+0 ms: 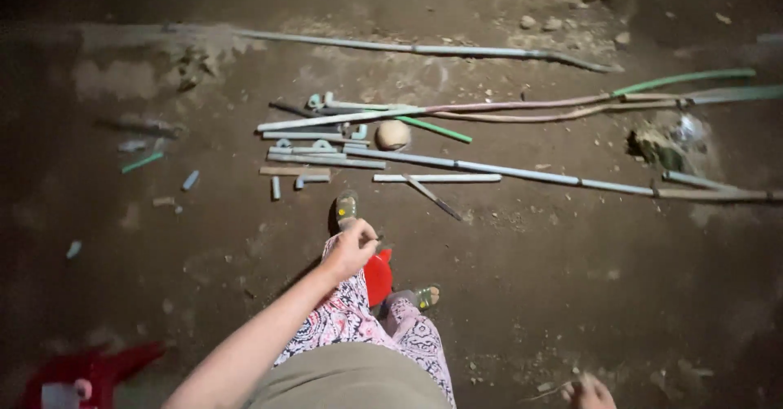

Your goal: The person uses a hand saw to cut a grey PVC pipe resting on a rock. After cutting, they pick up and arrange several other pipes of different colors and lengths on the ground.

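I stand on a dirt floor and look down at my patterned trousers and sandalled feet. My left hand (352,248) hangs in front of my leg, fingers curled around a small thin item, just above a red object (378,276) by my knee. My right hand (589,394) shows only partly at the bottom edge, fingers closed on what looks like a thin stick or wire (548,392). A pile of grey and white pipe pieces (326,158) lies ahead of my feet, with a round pale ball (392,134) among them.
Long pipes (522,172) and hoses (530,107) stretch to the right, one green-tipped (685,79). Another long pipe (424,48) lies farther back. Small pipe offcuts (143,162) are scattered at left. A red plastic thing (90,370) sits at the bottom left. Rubble (665,144) lies at right.
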